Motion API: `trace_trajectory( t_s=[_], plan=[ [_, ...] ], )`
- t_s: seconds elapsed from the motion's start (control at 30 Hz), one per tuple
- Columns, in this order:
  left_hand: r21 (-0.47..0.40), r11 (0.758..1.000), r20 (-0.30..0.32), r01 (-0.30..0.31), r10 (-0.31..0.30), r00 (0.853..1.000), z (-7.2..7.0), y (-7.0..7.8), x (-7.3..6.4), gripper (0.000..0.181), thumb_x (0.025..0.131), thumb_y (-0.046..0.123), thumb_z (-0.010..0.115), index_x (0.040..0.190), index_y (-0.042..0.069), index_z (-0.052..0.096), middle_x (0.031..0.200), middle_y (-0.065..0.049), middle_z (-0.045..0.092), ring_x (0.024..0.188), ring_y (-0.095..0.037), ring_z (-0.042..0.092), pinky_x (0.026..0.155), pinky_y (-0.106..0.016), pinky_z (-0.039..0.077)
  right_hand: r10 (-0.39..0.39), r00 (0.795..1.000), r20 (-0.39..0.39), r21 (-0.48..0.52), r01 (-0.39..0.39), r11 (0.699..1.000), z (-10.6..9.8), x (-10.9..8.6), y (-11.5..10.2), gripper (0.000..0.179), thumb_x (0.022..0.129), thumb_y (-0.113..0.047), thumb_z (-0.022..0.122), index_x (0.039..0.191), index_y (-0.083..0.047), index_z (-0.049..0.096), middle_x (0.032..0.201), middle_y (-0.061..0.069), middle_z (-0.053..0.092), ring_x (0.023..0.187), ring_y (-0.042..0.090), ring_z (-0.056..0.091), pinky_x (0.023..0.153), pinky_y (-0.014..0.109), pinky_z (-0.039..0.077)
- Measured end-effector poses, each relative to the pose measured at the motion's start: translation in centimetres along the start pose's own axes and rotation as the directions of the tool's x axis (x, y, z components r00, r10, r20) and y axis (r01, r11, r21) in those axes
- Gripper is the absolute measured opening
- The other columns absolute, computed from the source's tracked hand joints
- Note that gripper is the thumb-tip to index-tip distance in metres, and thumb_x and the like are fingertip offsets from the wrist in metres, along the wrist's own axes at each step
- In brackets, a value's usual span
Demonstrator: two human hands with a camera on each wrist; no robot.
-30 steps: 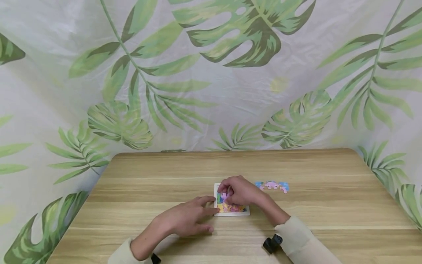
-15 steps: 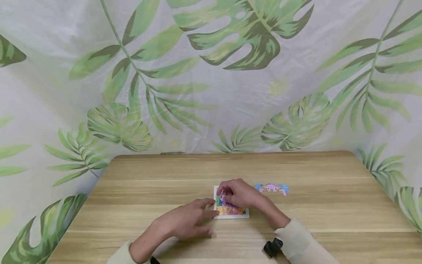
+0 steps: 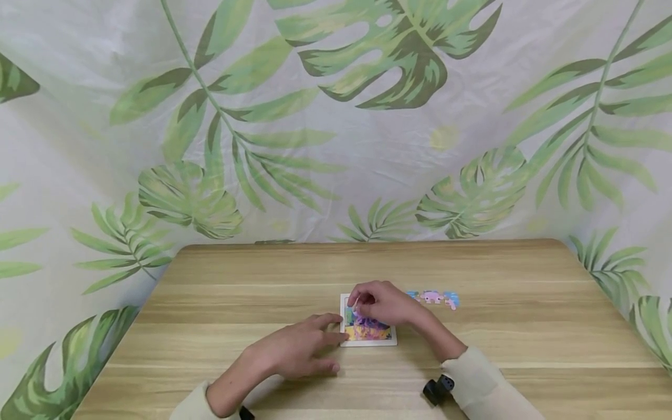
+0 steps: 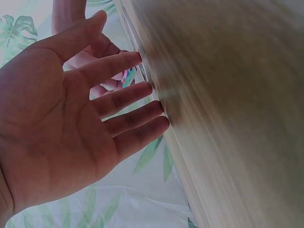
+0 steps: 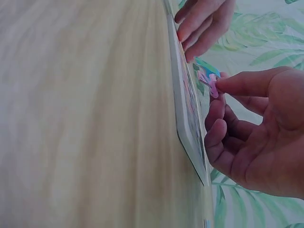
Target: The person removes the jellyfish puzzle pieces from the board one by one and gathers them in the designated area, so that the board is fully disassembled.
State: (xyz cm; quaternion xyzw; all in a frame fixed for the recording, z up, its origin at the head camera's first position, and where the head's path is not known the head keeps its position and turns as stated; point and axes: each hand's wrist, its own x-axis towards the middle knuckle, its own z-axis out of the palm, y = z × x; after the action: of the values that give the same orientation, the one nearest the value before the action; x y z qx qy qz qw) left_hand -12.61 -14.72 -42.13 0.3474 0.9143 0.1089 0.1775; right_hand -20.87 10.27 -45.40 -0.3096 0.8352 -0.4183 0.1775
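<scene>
A small picture puzzle with a white frame (image 3: 369, 344) lies on the table, its lower part showing yellow and purple print. My right hand (image 3: 387, 303) is over the upper part of it and hides much of the picture. Between thumb and index finger it pinches a pink and blue jigsaw piece (image 5: 212, 84), held tilted just above the puzzle in the right wrist view. My left hand (image 3: 299, 348) has its fingers extended, fingertips at the frame's left edge. In the left wrist view its palm (image 4: 57, 123) faces the camera.
Several loose jigsaw pieces (image 3: 433, 297), pink and blue, lie in a row right of the puzzle, partly behind the right hand. The wooden table (image 3: 252, 280) ends at a leaf-print cloth (image 3: 378, 157) behind. A black wrist camera (image 3: 438, 389) sits below the right sleeve.
The right hand shifts slightly over the puzzle, and the pinched piece is turned at a different angle. The left hand keeps its place at the frame's edge.
</scene>
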Motion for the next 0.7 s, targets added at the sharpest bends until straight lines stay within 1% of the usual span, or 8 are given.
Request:
trace_trajectory(
  t_s=[0.23, 0.5, 0.6, 0.7],
  plan=[
    [0.0, 1.0, 0.0, 0.008, -0.008, 1.0, 0.1, 0.0, 0.1, 0.055, 0.102, 0.044, 0.073, 0.151, 0.021, 0.064, 0.169, -0.009, 0.045, 0.154, -0.032, 0.046, 0.12, -0.052, 0.048, 0.041, 0.999, -0.001, 0.021, -0.041, 0.999, -1.0, -1.0, 0.4, 0.016, 0.102, -0.005, 0.062, 0.11, -0.008, 0.076, 0.09, 0.0, 0.071, 0.079, 0.011, 0.059, 0.073, 0.024, 0.05],
    [-0.01, 1.0, 0.013, 0.026, -0.026, 1.0, 0.1, 0.0, 0.1, 0.056, 0.102, 0.044, 0.073, 0.152, 0.022, 0.063, 0.169, -0.008, 0.045, 0.153, -0.031, 0.047, 0.121, -0.052, 0.047, 0.049, 0.999, -0.012, 0.014, -0.049, 0.999, -2.2, -2.3, 0.9, 0.014, 0.103, -0.005, 0.064, 0.109, -0.007, 0.076, 0.09, 0.002, 0.072, 0.078, 0.011, 0.056, 0.071, 0.023, 0.048],
    [-0.007, 1.0, 0.009, 0.026, -0.026, 1.0, 0.1, 0.1, 0.0, 0.055, 0.102, 0.044, 0.073, 0.152, 0.023, 0.064, 0.168, -0.009, 0.045, 0.153, -0.031, 0.047, 0.121, -0.051, 0.047, 0.049, 0.999, -0.01, 0.02, -0.049, 0.999, -2.5, -2.7, 1.2, 0.014, 0.103, -0.005, 0.063, 0.109, -0.006, 0.076, 0.092, 0.005, 0.073, 0.079, 0.011, 0.057, 0.072, 0.023, 0.049],
    [-0.007, 1.0, 0.007, 0.024, -0.024, 1.0, 0.1, 0.1, 0.0, 0.055, 0.102, 0.044, 0.073, 0.152, 0.022, 0.064, 0.168, -0.009, 0.046, 0.153, -0.032, 0.047, 0.121, -0.051, 0.047, 0.063, 0.998, -0.013, 0.024, -0.063, 0.998, -2.9, -3.1, 1.5, 0.014, 0.102, -0.005, 0.063, 0.109, -0.006, 0.076, 0.094, 0.004, 0.074, 0.081, 0.012, 0.058, 0.072, 0.023, 0.048]
  ],
)
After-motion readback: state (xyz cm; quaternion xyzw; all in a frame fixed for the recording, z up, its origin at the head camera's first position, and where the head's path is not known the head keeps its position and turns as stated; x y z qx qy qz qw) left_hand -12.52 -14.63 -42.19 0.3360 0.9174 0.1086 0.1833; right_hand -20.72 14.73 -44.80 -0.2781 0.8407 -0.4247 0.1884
